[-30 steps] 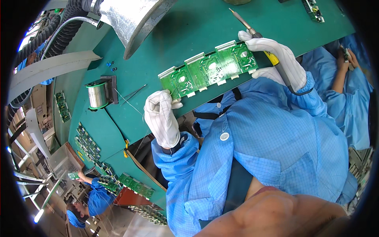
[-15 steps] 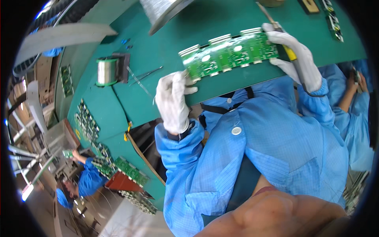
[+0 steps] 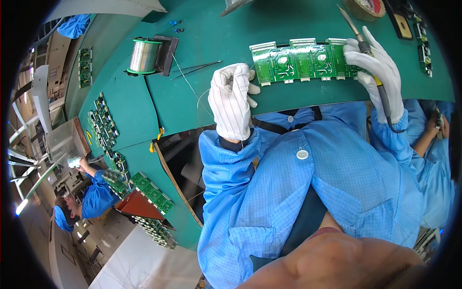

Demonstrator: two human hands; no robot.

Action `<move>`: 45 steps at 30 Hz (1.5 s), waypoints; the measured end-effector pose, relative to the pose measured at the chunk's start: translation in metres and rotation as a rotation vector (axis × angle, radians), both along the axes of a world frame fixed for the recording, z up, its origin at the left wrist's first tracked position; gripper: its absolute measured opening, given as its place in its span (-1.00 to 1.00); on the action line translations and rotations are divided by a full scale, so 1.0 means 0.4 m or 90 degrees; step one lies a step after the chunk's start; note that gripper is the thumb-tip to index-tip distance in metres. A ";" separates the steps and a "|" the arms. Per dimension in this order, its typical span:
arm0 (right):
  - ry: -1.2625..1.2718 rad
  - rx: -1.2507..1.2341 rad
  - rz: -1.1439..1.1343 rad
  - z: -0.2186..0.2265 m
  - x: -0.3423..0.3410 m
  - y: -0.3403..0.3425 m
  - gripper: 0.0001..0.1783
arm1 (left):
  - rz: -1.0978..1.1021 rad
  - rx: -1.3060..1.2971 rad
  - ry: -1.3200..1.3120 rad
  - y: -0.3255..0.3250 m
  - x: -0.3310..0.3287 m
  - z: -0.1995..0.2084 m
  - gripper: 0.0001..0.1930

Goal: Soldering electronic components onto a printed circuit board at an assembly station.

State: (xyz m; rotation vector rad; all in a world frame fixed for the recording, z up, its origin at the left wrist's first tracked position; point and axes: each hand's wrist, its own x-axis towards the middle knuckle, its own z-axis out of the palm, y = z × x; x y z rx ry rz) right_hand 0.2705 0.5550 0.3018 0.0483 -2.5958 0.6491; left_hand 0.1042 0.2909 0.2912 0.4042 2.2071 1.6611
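A green circuit board (image 3: 303, 62), made of joined sections, lies over the table with its solder side up. My left hand (image 3: 231, 98), in a white striped glove, is closed at the board's left end, fingertips against or right beside its edge. Thin solder wire (image 3: 189, 85) runs from the spool (image 3: 144, 55) to this hand; its end is hidden by the fingers. My gloved right hand (image 3: 380, 72) holds a soldering iron (image 3: 364, 47), its tip pointing up and away from the board. Thumb and fingers of that hand also touch the board's right end.
Tweezers (image 3: 195, 70) lie between spool and left hand. A round container (image 3: 364, 8) and a sponge holder (image 3: 402, 25) stand at the far right. Populated boards (image 3: 102, 120) line the left; another green board (image 3: 151, 192) rests near a co-worker in blue (image 3: 96, 195).
The whole view has shifted. The board now looks more level and lies farther right of the spool, with both hands at its ends. My right fingers have straightened somewhat along the iron.
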 end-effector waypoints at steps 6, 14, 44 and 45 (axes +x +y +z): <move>0.002 0.053 0.031 -0.001 -0.026 -0.026 -0.47 | 0.021 0.032 -0.019 0.003 0.002 -0.002 -0.70; -0.066 0.106 0.047 0.012 -0.058 -0.066 -0.26 | 0.022 0.019 -0.015 0.004 -0.003 -0.005 -0.69; 0.116 0.047 -0.265 0.244 0.032 0.252 -0.47 | -0.117 -0.044 0.233 0.029 0.032 -0.054 -0.83; 0.084 0.130 -0.243 0.254 -0.012 0.297 -0.47 | -0.109 -0.038 0.242 0.024 0.032 -0.060 -0.83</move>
